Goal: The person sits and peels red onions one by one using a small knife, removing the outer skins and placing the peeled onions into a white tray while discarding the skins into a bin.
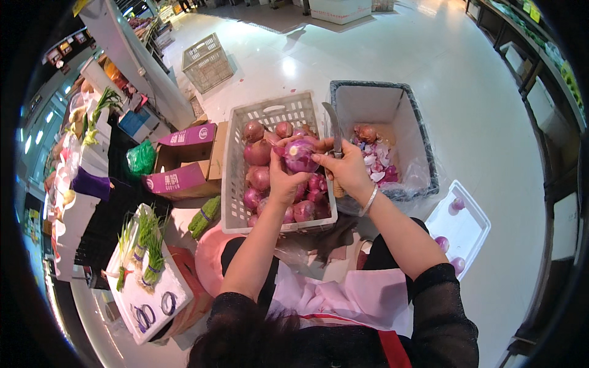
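A red onion [301,155] with loose purple skin rests in my left hand [284,177], its pale cut end facing up. My right hand [345,168] grips a knife by its wooden handle [339,187], and the curved blade [332,122] points away from me. The right thumb and fingers also touch the onion's side. Below both hands stands a grey plastic crate [234,193] of red onions [257,177]. To its right is a foam bin [414,124] lined with clear plastic, holding onion skins [378,161] and one brownish onion [366,133].
Right of me, a white foam tray [464,225] holds several onions. Left are an open cardboard box [184,161], a bundle of green vegetables [204,216], a pink basin [209,262] and a foam board [170,317] with spring onions [154,257]. Another crate [207,64] stands ahead.
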